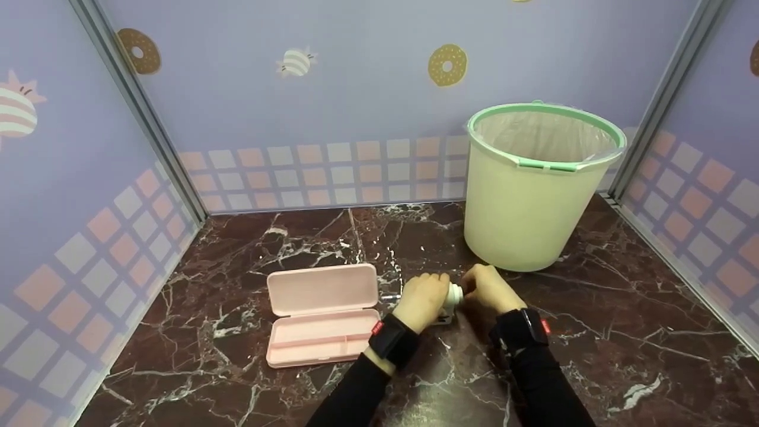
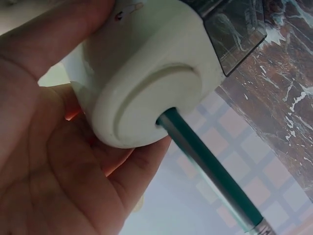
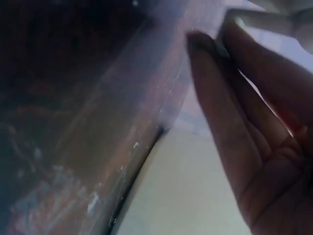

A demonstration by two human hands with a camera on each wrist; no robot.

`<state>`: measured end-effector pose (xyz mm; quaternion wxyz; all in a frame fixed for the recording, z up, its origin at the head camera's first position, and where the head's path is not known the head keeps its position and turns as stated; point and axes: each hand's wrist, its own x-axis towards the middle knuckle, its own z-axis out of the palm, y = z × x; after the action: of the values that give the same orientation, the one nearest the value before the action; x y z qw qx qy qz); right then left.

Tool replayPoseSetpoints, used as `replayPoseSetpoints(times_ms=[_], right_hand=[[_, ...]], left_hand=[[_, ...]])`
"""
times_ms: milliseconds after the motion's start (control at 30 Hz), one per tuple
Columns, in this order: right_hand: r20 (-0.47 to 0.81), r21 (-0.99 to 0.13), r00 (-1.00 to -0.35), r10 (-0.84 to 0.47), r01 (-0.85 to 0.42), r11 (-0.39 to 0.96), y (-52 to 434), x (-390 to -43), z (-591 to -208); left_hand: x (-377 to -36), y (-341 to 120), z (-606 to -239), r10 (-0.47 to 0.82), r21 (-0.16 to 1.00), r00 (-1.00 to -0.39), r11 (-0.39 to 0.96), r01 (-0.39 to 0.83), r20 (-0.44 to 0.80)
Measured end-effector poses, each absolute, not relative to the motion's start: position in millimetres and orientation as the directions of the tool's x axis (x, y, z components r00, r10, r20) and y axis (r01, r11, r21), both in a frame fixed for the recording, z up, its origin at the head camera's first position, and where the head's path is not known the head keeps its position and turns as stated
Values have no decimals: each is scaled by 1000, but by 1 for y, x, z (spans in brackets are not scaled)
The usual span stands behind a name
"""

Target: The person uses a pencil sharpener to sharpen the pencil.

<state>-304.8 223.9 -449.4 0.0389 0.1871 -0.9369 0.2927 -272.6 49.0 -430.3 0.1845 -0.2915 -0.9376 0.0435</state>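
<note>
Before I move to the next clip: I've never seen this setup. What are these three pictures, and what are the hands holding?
No machine here: a person works with bare hands, with cameras strapped on. The wide picture comes from the head camera; the two close-ups come from the wrists. The left hand grips a white pencil sharpener with a green pencil stuck in its hole. The right hand meets it from the other side; what its fingers pinch is too blurred to tell. On the marble tabletop lie an open pink pencil case and a lined waste bin.
</note>
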Motion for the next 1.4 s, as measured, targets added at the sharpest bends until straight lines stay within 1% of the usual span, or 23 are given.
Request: replayPoseSetpoints(times_ms=[100, 233, 367, 500, 733, 1000, 1167, 1400], right_hand=[[66, -566, -933, -353, -327, 757, 226, -300, -446], [-69, -576, -926, -371, -267, 773, 229, -295, -439], [-125, -593, -896, -426, -277, 756, 232, -292, -433], [-149, -610, -866, -477, -299, 734, 233, -290, -426], [-130, -597, -836, -534, -364, 715, 235, -283, -414], [-149, -656, -848, -508, -300, 693, 236, -275, -403], [-92, -641, -852, -516, -346, 685, 238, -273, -396], [35, -606, -824, -566, -468, 643, 243, -274, -390]], left_hand=[[-274, 50, -430, 559, -189, -775, 829, 526, 296], [-274, 50, -429, 550, -168, -792, 835, 524, 266], [-273, 49, -428, 552, -160, -793, 834, 529, 258], [-272, 49, -427, 555, -162, -791, 832, 531, 258], [-271, 48, -427, 556, -162, -789, 831, 532, 260], [-273, 49, -428, 552, -150, -794, 834, 531, 257], [-274, 50, -430, 543, -144, -800, 839, 524, 254], [-274, 49, -431, 541, -144, -794, 840, 523, 277]])
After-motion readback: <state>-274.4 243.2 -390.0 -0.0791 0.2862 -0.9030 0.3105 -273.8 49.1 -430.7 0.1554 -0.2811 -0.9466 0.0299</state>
